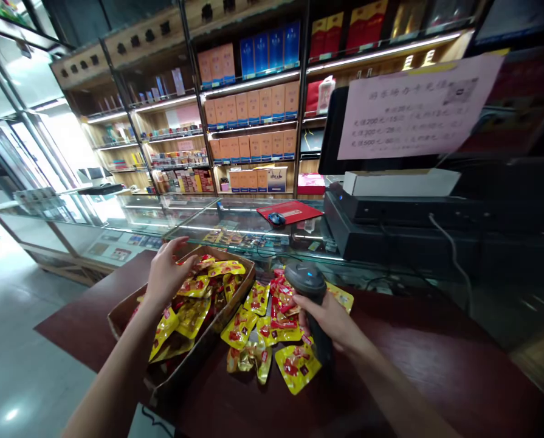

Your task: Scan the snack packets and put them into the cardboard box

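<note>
My right hand [329,319] is wrapped round the handle of a black barcode scanner [306,280], held over the dark red counter. Yellow and red snack packets [241,327] lie loose beneath and to the left of it. My left hand [168,271] is above the far left part of a cardboard box [248,281], fingers apart and curved, with nothing seen in them. Inside the box are many more yellow snack packets [194,313]. Whether the left fingertips touch a packet, I cannot tell.
Beyond the dark red counter [390,353] runs a glass display case [194,213] bearing a red mat [294,211] and a blue mouse [276,218]. At right stand a monitor with a paper sign [403,115], a black cash drawer [390,237] and cables. Stocked shelves [253,128] line the back.
</note>
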A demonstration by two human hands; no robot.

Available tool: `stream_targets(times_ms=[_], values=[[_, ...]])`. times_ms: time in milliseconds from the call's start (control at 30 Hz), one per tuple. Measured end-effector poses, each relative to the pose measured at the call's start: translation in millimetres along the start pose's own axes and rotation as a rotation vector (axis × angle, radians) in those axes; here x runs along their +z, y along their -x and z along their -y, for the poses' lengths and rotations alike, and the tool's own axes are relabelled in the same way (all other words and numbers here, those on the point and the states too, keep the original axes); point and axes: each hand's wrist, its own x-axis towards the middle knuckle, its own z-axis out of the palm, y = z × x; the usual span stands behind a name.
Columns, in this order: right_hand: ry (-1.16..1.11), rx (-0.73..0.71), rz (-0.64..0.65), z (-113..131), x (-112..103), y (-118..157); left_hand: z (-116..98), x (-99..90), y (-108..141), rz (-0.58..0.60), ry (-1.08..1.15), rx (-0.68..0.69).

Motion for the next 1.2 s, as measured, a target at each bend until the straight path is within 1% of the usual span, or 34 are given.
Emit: stream_targets(times_ms=[67,133,233,333,433,533,600,667,733,867,933,1000,1100,1200], values=[[0.002,0.005,-0.007,-1.5,0.3,-0.5,-8.0,3.8,6.8,0.018,0.054,0.028],[-0.003,-0.001,-0.006,-1.2,0.5,-0.1,-23.2,15.3,17.4,0.065,0.098,0.086],[-0.019,-0.022,0.0,1.9,0.8,1.8,-49.1,43.1,38.3,0.196,0.126,0.151],[-0.037,-0.031,-0.01,4.8,0.5,3.9,-66.3,77.9,60.1,0.388,0.11,0.186],[-0.054,-0.036,-0.009,6.1,-0.7,4.6,-70.4,114.1,76.4,0.546,0.027,0.2],[-0.063,-0.051,0.013,6.6,-2.7,4.0,-68.0,146.8,84.9,0.62,-0.162,0.167],[-0.059,-0.059,0.015,7.1,-4.4,3.5,-67.6,163.9,87.8,0.656,-0.281,0.15],[-0.056,-0.062,0.012,7.7,-6.1,2.9,-69.5,175.8,89.8,0.685,-0.362,0.147],[-0.055,-0.058,0.011,8.2,-7.7,2.2,-72.7,182.8,91.1,0.7,-0.411,0.158],[-0.063,-0.039,-0.013,8.2,-9.5,0.2,-73.3,185.4,88.3,0.714,-0.425,0.146],[-0.08,-0.024,-0.023,8.0,-9.8,-0.6,-67.5,184.3,83.6,0.71,-0.34,0.107],[-0.091,-0.012,-0.022,8.0,-9.7,-1.1,-58.7,183.5,77.9,0.663,-0.147,0.051],[-0.079,-0.015,-0.022,7.4,-9.2,-2.1,-48.2,183.0,70.0,0.566,0.301,-0.07],[-0.045,-0.012,-0.03,5.1,-9.0,-4.5,-50.6,182.3,65.1,0.553,0.768,-0.277]])
